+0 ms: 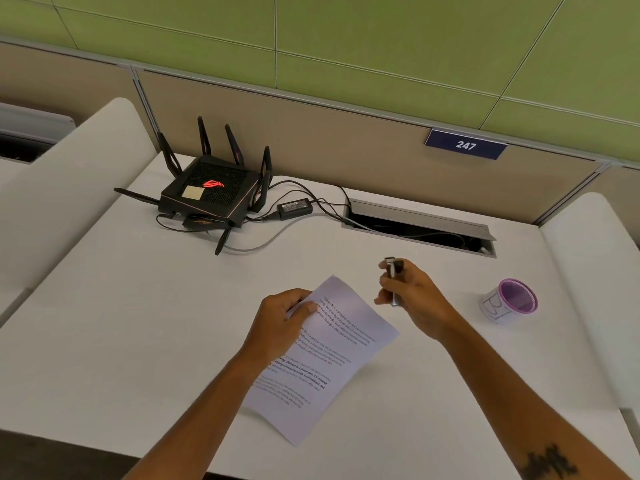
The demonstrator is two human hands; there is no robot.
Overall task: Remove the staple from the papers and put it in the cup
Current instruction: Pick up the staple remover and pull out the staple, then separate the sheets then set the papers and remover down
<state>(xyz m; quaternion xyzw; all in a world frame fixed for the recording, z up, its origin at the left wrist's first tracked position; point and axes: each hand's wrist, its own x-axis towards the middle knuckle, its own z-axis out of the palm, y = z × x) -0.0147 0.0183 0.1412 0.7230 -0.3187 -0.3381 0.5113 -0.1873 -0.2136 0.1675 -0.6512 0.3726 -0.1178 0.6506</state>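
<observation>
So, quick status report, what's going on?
Left hand holds papers on desk. Right hand grips staple remover, off the sheet. Cup right, path clear.

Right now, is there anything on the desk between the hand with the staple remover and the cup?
Nothing visible. Only bare white desk lies between the right hand, which grips the staple remover, and the cup. The papers lie on the other side, under the left hand.
</observation>
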